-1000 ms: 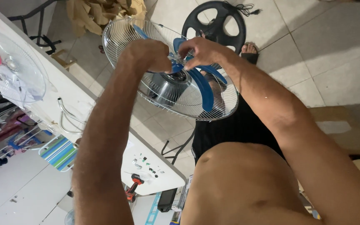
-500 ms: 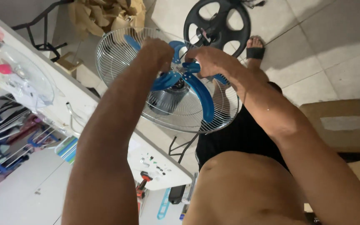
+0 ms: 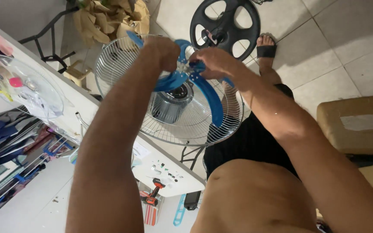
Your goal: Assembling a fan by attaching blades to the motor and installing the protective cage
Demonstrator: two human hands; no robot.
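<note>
While both hands [image 3: 162, 51] [image 3: 214, 60] grip blue blades [image 3: 210, 101] | wire guard [image 3: 121, 64] rims them closely

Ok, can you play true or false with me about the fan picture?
1. Both hands are at the blue fan blade. True: the left hand and right hand grip it near its hub.
2. The wire guard behind the blade is red. False: it is silvery metal.
3. A black round base lies on the tiled floor. True.
4. The person wears gloves. False: both hands are bare.
5. The cardboard box sits on the white table. False: it stands at the right, away from the table.
</note>
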